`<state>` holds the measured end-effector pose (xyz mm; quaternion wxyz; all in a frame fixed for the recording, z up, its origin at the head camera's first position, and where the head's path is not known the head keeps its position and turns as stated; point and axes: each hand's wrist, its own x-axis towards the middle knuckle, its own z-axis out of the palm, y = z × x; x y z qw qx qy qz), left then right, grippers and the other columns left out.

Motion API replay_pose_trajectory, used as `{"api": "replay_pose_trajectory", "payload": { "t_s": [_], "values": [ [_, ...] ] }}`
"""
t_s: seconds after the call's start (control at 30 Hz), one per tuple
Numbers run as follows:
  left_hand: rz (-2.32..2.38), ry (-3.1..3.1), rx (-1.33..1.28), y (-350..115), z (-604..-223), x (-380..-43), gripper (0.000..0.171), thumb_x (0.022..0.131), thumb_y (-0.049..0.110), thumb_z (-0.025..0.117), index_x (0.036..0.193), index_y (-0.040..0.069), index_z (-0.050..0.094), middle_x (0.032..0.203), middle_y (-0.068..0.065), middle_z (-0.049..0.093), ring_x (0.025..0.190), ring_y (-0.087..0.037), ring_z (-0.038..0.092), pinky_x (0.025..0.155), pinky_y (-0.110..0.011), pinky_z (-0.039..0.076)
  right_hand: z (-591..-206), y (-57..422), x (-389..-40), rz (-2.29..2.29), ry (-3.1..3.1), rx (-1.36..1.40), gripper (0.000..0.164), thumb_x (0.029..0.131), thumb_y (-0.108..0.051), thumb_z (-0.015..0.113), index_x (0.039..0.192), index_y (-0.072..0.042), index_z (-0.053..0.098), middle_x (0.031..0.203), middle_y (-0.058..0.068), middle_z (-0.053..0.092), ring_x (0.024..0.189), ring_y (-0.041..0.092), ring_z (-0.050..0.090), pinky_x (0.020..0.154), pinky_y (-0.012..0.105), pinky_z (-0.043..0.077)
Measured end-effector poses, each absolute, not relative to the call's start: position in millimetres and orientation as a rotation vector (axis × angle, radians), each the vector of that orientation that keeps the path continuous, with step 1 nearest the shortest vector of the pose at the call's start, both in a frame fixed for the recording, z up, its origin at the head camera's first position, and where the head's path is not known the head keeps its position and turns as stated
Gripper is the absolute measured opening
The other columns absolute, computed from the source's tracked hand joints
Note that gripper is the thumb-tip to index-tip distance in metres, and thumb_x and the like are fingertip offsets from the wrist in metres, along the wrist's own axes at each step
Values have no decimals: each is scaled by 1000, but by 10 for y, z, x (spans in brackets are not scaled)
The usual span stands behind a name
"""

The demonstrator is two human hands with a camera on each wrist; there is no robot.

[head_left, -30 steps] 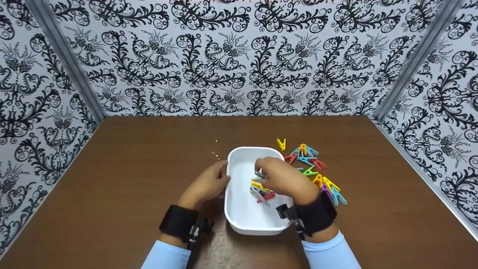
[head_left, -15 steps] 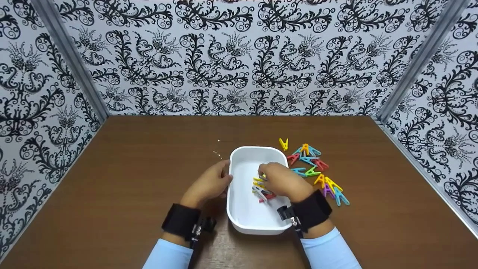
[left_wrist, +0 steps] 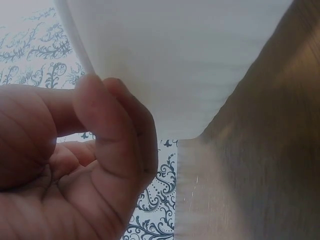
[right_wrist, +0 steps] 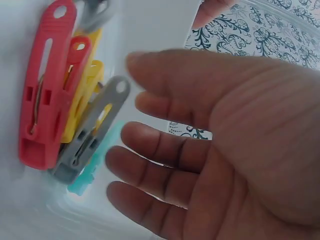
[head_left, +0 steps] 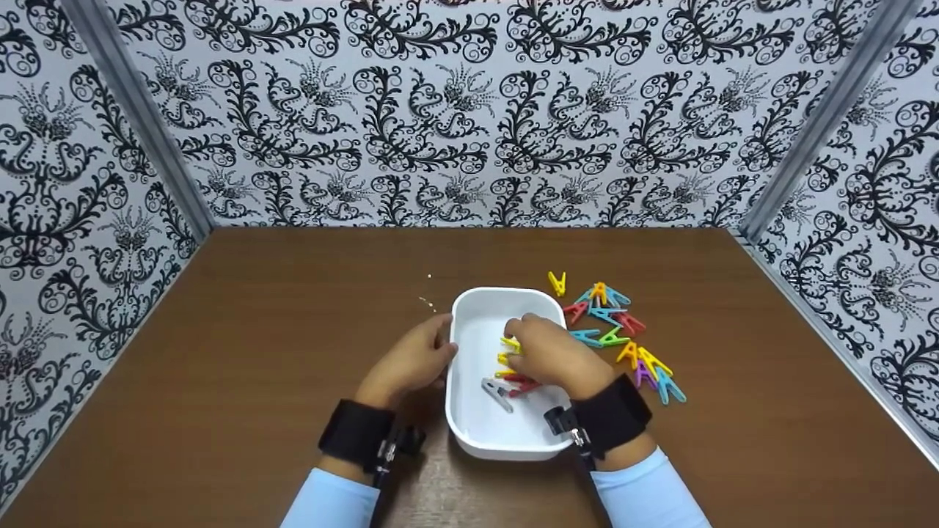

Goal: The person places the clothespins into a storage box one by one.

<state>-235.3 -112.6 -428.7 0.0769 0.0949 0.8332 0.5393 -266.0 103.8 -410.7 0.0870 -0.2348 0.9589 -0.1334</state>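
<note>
"Clothes pegs [head_left: 525,383]: where are they?"

"Some lie heaped in the white tub [head_left: 477,431]. The right wrist view picks out two red pegs [right_wrist: 57,72], yellow pegs [right_wrist: 76,117] and a grey peg [right_wrist: 89,137] lying over a turquoise piece [right_wrist: 82,186]; another grey one is blurred at the top edge."

"And the right hand [head_left: 561,356]?"

"Reaching into the tub, fingertips just beside the grey peg. The fingers are loosely bent, with narrow gaps between them."

"What about the left hand [head_left: 411,363]?"

"On the outer left side of the tub, bent fingers and thumb holding it at the rim."

"Any pegs outside?"

"Yes, scattered on the brown table [head_left: 293,330] to the right of the tub: blue, red, orange, yellow, plus a green peg [head_left: 613,338] and a purple peg [head_left: 644,374]. One yellow peg lies apart at the far end."

"And further out?"

"A black band [head_left: 357,433] on each wrist, pale blue sleeves [head_left: 330,499], a few white specks [head_left: 429,303] beyond the left hand, and black-and-white patterned walls [head_left: 455,110] around the table."
</note>
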Motion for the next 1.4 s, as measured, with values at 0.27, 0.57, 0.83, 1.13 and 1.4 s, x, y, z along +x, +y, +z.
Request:
{"api": "replay_pose_trajectory", "payload": {
  "t_s": [0.27,0.57,0.83,1.13,1.4],
  "values": [
    [1620,2478,291,-1135,-4291,-2353,50,98,0,51,147,-3,39,83,-11,55,57,-16,56,49,-28,51,-4047,1026,-2582,-372,2897,-713,80,86,-48,72,151,-12,43,158,21,27,146,41,19,116,58,19],
    [1567,2518,279,-1132,-4289,-2361,53,98,2,52,148,-3,37,83,-9,54,57,-15,55,48,-28,51,-3942,1036,-2519,-391,2930,-685,94,84,-55,71,158,-18,26,164,16,-2,149,37,-10,117,61,1],
    [1550,2532,271,-1127,-4284,-2347,52,98,2,53,147,-3,38,86,-11,55,60,-17,58,51,-33,55,-3714,1160,-2396,-552,2994,-788,91,87,-51,71,158,-16,27,164,16,2,149,37,-5,117,59,6],
    [1590,2501,258,-1119,-4285,-2340,51,98,2,52,147,0,41,90,-12,55,65,-19,61,53,-35,56,-3540,1582,-2438,-640,3049,-704,90,90,-45,70,158,-10,23,163,20,-1,148,40,-6,114,65,7],
    [1605,2468,251,-1141,-4278,-2356,52,98,1,51,148,1,39,83,-11,53,63,-19,59,53,-32,55,-3689,1982,-2581,-677,3050,-628,77,92,-33,69,152,0,34,158,30,14,145,50,6,114,65,11]
  ]
}}
